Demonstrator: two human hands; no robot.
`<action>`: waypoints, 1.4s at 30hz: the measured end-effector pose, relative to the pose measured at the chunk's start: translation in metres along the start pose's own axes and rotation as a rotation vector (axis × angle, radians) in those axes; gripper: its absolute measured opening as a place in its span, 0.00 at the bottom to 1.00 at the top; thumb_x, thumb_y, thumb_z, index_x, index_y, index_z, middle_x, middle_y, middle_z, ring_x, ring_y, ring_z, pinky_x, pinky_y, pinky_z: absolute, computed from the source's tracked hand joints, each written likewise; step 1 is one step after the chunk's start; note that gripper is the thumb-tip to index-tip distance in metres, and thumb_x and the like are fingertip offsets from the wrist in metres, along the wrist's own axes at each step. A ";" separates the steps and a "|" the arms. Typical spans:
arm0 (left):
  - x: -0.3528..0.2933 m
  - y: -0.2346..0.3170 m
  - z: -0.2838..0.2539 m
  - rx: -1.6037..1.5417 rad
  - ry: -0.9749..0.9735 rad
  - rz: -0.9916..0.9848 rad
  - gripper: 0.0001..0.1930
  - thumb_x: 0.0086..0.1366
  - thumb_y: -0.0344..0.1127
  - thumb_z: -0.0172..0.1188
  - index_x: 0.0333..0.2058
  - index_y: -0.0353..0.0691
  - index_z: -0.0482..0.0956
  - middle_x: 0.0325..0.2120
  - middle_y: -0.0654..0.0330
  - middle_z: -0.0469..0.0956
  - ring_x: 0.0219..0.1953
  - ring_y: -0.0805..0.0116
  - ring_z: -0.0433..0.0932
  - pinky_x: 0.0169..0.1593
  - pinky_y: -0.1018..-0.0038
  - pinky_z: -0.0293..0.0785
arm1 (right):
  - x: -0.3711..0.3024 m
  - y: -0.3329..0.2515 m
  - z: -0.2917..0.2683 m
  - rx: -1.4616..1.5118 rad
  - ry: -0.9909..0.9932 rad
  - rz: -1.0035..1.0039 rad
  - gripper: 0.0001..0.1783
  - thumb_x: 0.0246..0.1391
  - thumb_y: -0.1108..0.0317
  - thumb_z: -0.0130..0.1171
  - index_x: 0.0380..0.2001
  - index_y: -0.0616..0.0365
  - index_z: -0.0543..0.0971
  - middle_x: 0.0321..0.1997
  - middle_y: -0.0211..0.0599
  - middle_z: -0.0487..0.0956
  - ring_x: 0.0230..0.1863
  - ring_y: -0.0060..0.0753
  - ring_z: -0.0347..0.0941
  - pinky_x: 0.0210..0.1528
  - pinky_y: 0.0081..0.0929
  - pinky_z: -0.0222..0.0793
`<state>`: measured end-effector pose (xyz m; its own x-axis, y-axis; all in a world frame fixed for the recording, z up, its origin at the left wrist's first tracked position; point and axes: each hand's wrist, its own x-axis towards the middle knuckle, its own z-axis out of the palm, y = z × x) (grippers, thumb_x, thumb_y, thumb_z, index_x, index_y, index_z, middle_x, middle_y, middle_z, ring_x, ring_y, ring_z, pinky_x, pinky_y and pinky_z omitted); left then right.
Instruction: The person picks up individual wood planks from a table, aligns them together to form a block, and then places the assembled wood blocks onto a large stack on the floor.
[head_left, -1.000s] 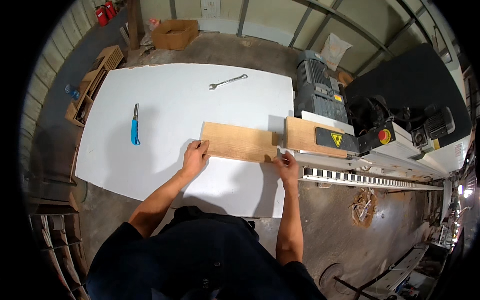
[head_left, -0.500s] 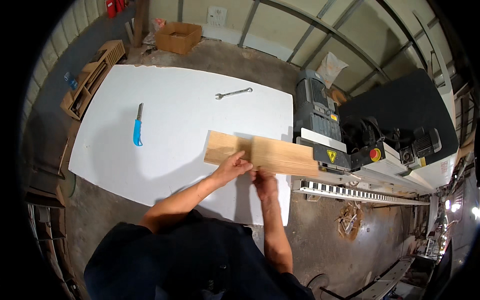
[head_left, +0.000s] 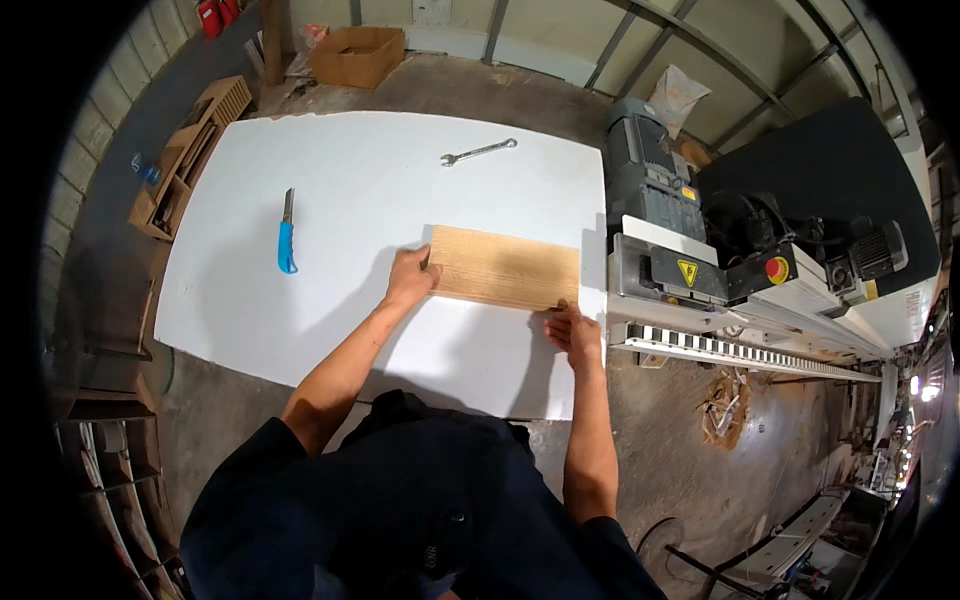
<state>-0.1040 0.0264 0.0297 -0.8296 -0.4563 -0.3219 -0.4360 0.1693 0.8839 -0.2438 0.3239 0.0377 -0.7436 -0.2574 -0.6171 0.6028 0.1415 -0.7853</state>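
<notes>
A light brown wooden board (head_left: 505, 265) lies crosswise over the right half of the white table, with its grain running along its length. At its left end my left hand (head_left: 410, 278) is closed on the edge, fingers behind and beneath it. My right hand (head_left: 575, 332) grips the near right corner between thumb and fingers. From above only one rectangle shows; whether a second board lies under it I cannot tell. Left of my hands rests a utility knife (head_left: 287, 245) with a blue handle and its blade out. A metal wrench (head_left: 480, 152) lies beyond the board.
The white tabletop (head_left: 350, 160) ends just right of the board. Beside it stands a machine with a grey motor (head_left: 645, 165), a red stop button (head_left: 777, 268) and a toothed rail (head_left: 745, 352). A cardboard box (head_left: 358, 60) sits behind; wood scraps (head_left: 725, 408) lie on the floor.
Two boards that overlapped unevenly now show as one rectangle, farther from the machine. My left hand moved to the left end, my right hand to the near right corner. The view shifted slightly.
</notes>
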 end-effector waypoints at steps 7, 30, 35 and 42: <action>-0.027 -0.010 0.013 0.409 0.107 0.330 0.35 0.51 0.33 0.65 0.57 0.32 0.63 0.55 0.46 0.61 0.56 0.49 0.61 0.56 0.64 0.66 | 0.014 0.025 -0.029 -0.613 0.429 -0.765 0.11 0.49 0.71 0.60 0.35 0.67 0.78 0.28 0.41 0.80 0.30 0.30 0.77 0.33 0.26 0.72; -0.020 -0.010 0.016 0.258 0.226 0.262 0.34 0.51 0.34 0.64 0.56 0.32 0.63 0.43 0.43 0.75 0.46 0.51 0.75 0.48 0.67 0.72 | 0.030 0.014 -0.032 -0.415 0.015 -0.405 0.13 0.54 0.69 0.57 0.39 0.66 0.80 0.29 0.27 0.79 0.26 0.16 0.70 0.31 0.19 0.67; -0.014 0.001 0.018 0.100 0.219 0.113 0.28 0.52 0.30 0.61 0.52 0.30 0.67 0.33 0.49 0.80 0.32 0.60 0.80 0.39 0.71 0.75 | 0.043 0.017 -0.027 -0.549 0.202 -0.515 0.13 0.52 0.62 0.60 0.29 0.62 0.83 0.18 0.26 0.75 0.20 0.18 0.65 0.25 0.20 0.63; -0.029 0.003 0.013 0.005 0.323 0.095 0.23 0.51 0.26 0.59 0.48 0.29 0.70 0.31 0.51 0.81 0.28 0.66 0.80 0.34 0.72 0.75 | 0.039 0.027 -0.024 -0.341 0.075 -0.430 0.12 0.51 0.66 0.62 0.25 0.66 0.82 0.17 0.28 0.75 0.19 0.18 0.65 0.22 0.20 0.60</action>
<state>-0.0856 0.0515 0.0369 -0.7134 -0.6915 -0.1133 -0.3643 0.2278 0.9030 -0.2636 0.3407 -0.0086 -0.9282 -0.2929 -0.2293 0.1218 0.3431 -0.9314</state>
